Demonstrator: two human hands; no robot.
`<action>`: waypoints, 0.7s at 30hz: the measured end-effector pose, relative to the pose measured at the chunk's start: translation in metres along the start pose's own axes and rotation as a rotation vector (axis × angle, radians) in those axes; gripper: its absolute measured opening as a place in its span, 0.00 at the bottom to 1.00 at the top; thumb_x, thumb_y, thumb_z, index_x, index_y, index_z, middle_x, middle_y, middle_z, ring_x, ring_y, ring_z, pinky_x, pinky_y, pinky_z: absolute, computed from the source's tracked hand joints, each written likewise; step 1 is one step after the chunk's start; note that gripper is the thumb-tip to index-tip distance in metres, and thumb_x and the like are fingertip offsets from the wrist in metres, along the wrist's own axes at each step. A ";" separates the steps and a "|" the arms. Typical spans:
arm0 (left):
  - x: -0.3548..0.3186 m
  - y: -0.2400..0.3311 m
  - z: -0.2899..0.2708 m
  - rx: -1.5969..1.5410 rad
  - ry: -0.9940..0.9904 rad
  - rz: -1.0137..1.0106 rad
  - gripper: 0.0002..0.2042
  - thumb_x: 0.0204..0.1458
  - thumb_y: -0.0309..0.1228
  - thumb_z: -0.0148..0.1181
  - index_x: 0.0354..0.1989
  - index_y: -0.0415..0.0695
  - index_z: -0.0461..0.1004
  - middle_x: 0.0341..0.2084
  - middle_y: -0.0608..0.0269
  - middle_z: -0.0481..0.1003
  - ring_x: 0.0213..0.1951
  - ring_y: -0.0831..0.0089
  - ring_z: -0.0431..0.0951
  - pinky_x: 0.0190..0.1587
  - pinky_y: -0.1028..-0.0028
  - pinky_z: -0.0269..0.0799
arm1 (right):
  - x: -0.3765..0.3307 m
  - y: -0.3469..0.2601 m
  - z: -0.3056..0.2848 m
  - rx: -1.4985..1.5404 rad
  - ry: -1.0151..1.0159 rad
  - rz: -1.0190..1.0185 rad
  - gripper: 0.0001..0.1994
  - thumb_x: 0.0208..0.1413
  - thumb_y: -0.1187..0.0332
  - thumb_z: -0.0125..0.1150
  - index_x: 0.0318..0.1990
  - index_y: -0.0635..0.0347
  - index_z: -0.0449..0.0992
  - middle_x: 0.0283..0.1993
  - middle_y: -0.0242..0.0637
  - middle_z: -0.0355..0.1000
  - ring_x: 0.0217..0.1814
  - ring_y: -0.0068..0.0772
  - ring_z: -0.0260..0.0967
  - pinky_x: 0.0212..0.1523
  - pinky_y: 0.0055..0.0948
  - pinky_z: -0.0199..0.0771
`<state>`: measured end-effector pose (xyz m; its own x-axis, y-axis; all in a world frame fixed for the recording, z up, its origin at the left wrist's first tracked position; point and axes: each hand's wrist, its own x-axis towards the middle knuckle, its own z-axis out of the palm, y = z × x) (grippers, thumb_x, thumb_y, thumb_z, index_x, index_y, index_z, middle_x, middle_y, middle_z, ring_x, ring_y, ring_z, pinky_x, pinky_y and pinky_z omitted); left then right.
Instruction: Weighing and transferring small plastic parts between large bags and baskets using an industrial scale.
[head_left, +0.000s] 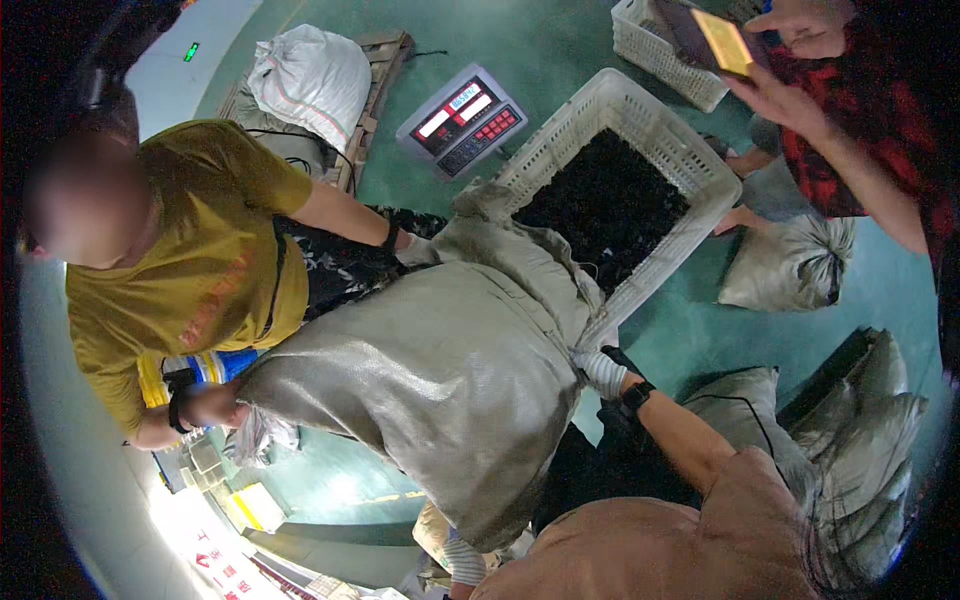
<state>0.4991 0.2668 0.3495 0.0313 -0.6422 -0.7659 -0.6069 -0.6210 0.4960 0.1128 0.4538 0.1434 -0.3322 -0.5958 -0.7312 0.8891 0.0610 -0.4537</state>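
At latticed crate (685, 135) of blk. crumbly mat'l. (610, 200), bulging woven sack (430, 370) is gripped by R hand (602, 373). L hand (463, 562) part. hidden by sack; grip can't be told.

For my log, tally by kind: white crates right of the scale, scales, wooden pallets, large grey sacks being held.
White crates: 2
Scale: 1
Wooden pallet: 1
Large grey sack, held: 1
Total: 5
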 end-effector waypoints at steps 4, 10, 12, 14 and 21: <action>0.001 0.011 -0.034 -0.006 0.039 0.072 0.20 0.58 0.41 0.36 0.51 0.44 0.68 0.45 0.61 0.70 0.46 0.64 0.68 0.48 0.67 0.65 | -0.045 -0.042 0.036 0.118 -0.172 0.117 0.16 0.60 0.61 0.49 0.53 0.54 0.69 0.40 0.25 0.72 0.33 0.15 0.65 0.31 0.18 0.66; -0.006 0.002 -0.081 0.034 0.125 0.113 0.19 0.58 0.40 0.36 0.50 0.44 0.68 0.44 0.61 0.70 0.45 0.65 0.69 0.47 0.68 0.66 | -0.080 -0.053 0.081 0.124 -0.147 -0.061 0.16 0.60 0.60 0.48 0.47 0.61 0.73 0.40 0.35 0.73 0.41 0.28 0.68 0.44 0.28 0.67; -0.009 -0.004 -0.097 0.053 0.148 0.118 0.19 0.58 0.39 0.36 0.49 0.43 0.68 0.43 0.62 0.70 0.44 0.65 0.69 0.46 0.68 0.66 | -0.084 -0.050 0.088 0.119 -0.235 -0.030 0.16 0.60 0.60 0.48 0.48 0.62 0.72 0.42 0.34 0.73 0.42 0.29 0.68 0.44 0.29 0.67; -0.010 -0.011 -0.107 0.073 0.167 0.111 0.18 0.58 0.39 0.37 0.49 0.43 0.69 0.43 0.62 0.71 0.44 0.66 0.69 0.46 0.68 0.67 | -0.094 -0.050 0.096 0.141 -0.181 -0.095 0.16 0.60 0.61 0.48 0.48 0.62 0.72 0.43 0.33 0.73 0.43 0.29 0.68 0.45 0.28 0.67; -0.002 -0.029 -0.111 0.096 0.179 0.079 0.18 0.59 0.38 0.37 0.48 0.43 0.69 0.41 0.62 0.72 0.42 0.67 0.70 0.45 0.69 0.68 | -0.083 -0.030 0.088 -0.497 -0.332 -0.411 0.16 0.58 0.62 0.51 0.48 0.61 0.72 0.44 0.31 0.72 0.44 0.28 0.67 0.47 0.27 0.66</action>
<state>0.6052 0.2361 0.3818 0.1156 -0.7621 -0.6370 -0.6857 -0.5252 0.5040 0.1412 0.4307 0.2626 -0.4253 -0.8558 -0.2944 0.4383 0.0898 -0.8943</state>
